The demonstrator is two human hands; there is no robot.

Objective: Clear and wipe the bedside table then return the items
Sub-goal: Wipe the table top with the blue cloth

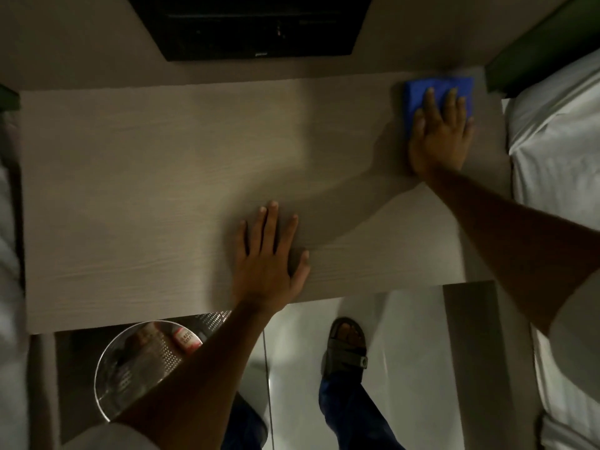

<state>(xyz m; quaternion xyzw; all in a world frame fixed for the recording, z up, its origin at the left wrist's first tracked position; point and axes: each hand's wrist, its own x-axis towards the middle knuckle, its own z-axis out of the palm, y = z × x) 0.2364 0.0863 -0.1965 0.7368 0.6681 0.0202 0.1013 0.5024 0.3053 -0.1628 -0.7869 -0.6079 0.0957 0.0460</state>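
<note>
The bedside table [136, 190] is a pale wood-grain top that fills the middle of the view, with nothing standing on it. A folded blue cloth [422, 92] lies in its far right corner. My right hand [440, 138] presses flat on the cloth, fingers spread, covering its near half. My left hand [268, 258] rests palm down with fingers apart on the table's front edge and holds nothing.
A black framed panel [250, 24] hangs on the wall behind the table. White bedding [558, 131] borders the right side, more bedding the left. Below the front edge stands a perforated metal bin [136, 368] holding a can [186, 339]. My sandalled foot [345, 342] is on the glossy floor.
</note>
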